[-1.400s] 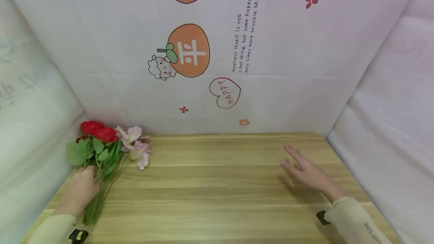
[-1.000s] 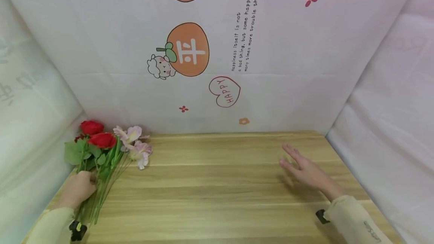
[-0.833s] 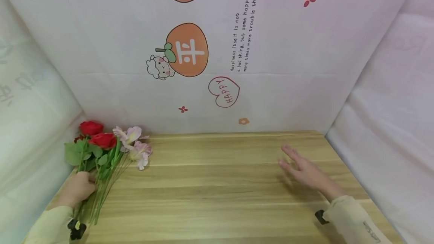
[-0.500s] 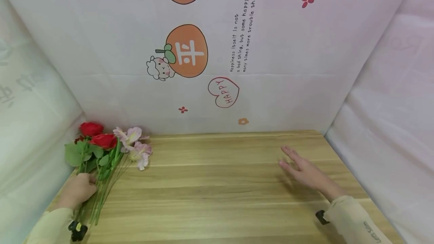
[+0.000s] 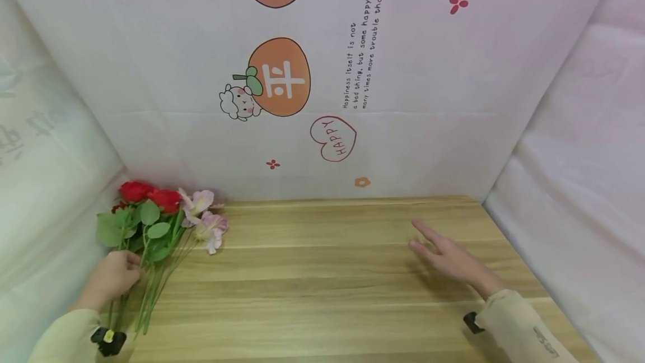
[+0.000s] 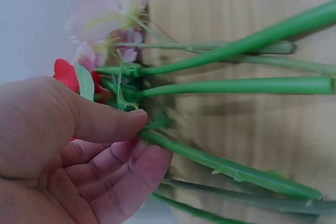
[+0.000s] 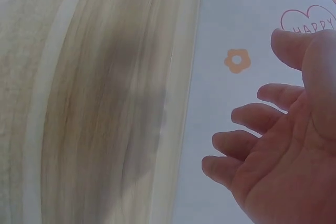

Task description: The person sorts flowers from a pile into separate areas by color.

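My left hand point(image 5: 112, 278) is at the bunch of flowers on the left of the table. In the left wrist view its thumb and fingers pinch one green rose stem point(image 6: 231, 169); a bit of red bloom point(image 6: 65, 74) shows behind the thumb. Red roses point(image 5: 165, 200) with green leaves point(image 5: 149, 213) lie at the back left corner in the head view. Beside them lie pale pink-purple flowers point(image 5: 208, 227) on thin stems. Several other stems lie loose around the held one. My right hand point(image 5: 453, 259) hovers over the right side of the table, fingers extended, holding nothing.
The wooden table point(image 5: 312, 273) ends at a white printed cloth point(image 5: 413, 128) hanging behind it. White cloth walls point(image 5: 584, 184) also close in both sides. A dark wrist device point(image 5: 108, 341) sits below the left hand.
The front rose and its leaves have lifted slightly and shifted right with my left hand's pinch. Earlier the hand reached lower among the stems. My right hand has drifted a little left.
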{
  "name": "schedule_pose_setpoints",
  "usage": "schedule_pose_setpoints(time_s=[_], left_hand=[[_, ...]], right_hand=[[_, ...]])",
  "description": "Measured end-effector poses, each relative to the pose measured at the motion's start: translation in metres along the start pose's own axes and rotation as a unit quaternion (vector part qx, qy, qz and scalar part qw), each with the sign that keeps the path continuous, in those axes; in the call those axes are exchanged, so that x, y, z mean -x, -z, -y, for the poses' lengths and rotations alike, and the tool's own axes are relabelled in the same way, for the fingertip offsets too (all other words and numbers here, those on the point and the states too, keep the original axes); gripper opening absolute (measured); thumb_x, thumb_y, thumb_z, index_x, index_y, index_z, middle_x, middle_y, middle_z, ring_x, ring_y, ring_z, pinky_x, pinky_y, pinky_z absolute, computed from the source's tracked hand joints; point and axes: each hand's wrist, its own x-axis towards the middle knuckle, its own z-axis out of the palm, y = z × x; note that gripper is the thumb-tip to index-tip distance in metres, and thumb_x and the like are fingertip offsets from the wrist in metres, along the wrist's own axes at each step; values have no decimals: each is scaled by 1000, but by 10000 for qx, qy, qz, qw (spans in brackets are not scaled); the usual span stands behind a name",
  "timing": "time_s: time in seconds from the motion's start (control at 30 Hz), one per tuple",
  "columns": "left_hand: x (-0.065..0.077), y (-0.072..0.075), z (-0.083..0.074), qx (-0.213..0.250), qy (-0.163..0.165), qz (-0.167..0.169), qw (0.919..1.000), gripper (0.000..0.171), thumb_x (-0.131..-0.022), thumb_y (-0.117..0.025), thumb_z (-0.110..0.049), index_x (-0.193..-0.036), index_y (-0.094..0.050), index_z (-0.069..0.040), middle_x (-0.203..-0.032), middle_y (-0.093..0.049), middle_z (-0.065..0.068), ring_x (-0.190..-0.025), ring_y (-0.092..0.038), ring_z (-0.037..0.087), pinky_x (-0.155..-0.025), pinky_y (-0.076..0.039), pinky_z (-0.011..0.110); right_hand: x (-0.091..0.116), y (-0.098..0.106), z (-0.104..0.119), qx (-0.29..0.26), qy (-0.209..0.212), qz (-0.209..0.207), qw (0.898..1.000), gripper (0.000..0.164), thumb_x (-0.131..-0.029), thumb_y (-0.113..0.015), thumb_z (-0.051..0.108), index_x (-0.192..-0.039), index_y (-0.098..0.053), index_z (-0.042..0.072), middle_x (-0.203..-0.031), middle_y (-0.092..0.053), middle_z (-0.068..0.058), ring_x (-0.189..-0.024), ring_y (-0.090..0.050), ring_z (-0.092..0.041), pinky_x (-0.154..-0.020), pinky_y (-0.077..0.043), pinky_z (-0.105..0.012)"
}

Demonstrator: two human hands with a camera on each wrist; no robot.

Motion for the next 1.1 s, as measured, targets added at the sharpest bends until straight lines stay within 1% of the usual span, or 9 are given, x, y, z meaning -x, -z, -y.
schedule_pose_setpoints(time_s=[0.1,0.3,0.4,0.47,0.53,0.67,0.8,0.9,1.1], left_hand=[[1,8,-9,46,-108,-233,9997,26,-85,-65,-1,-101,-62,18,-86,-67,19,-79,-65,35,-64,-56,48],[6,26,-40,119,-255,-629,9976,29,-90,-69,-9,-105,-61,15,-86,-68,14,-67,-60,21,-59,-52,37],[7,34,-60,525,-216,-597,9966,35,-95,-69,-15,-112,-59,14,-94,-68,20,-63,-62,17,-56,-53,32],[8,37,-73,919,-159,-491,9944,41,-98,-67,-20,-120,-57,13,-104,-67,24,-68,-65,16,-58,-57,31],[8,36,-86,1462,-87,-345,9886,46,-101,-65,-24,-126,-53,13,-111,-65,26,-75,-69,17,-62,-60,31],[5,31,-105,2234,-66,-185,9745,52,-101,-66,-26,-131,-49,13,-120,-60,26,-86,-69,16,-70,-62,30],[-3,27,-122,2614,-168,-167,9649,50,-100,-68,-21,-130,-49,14,-118,-59,25,-82,-69,12,-72,-63,32],[-11,22,-135,2892,-307,-116,9567,49,-99,-68,-16,-130,-49,16,-116,-61,26,-82,-70,14,-73,-63,33],[-28,0,-161,3541,-683,129,9326,42,-100,-66,-11,-126,-48,17,-109,-63,24,-83,-70,19,-73,-63,34]], right_hand=[[-1,0,1,-52,-27,-17,10000,68,-108,-45,45,-161,-24,8,-160,-27,-26,-134,-41,-53,-110,-29,-70],[-2,1,3,-279,48,-21,9996,67,-108,-47,42,-160,-26,5,-158,-33,-24,-137,-40,-51,-110,-31,-69],[-2,1,4,-445,94,-22,9990,65,-109,-48,40,-160,-27,5,-156,-37,-23,-138,-40,-48,-110,-33,-68],[-3,1,5,-598,136,-13,9981,64,-109,-49,38,-159,-28,5,-155,-40,-24,-138,-41,-46,-110,-34,-65],[-3,0,7,-754,211,1,9969,62,-108,-50,35,-158,-29,4,-153,-42,-25,-138,-43,-44,-109,-38,-63],[-5,0,13,-1094,310,53,9935,59,-108,-53,32,-156,-33,6,-146,-51,-24,-131,-52,-42,-103,-46,-61],[-6,1,21,-1394,282,159,9897,56,-107,-55,33,-154,-39,9,-134,-63,-17,-122,-60,-35,-99,-50,-56],[-6,3,27,-1719,289,356,9840,53,-107,-55,31,-153,-40,8,-129,-64,-15,-118,-61,-36,-98,-51,-53],[-10,-5,39,-2353,444,762,9679,52,-107,-55,24,-151,-39,2,-128,-61,-22,-115,-60,-43,-98,-54,-47]])
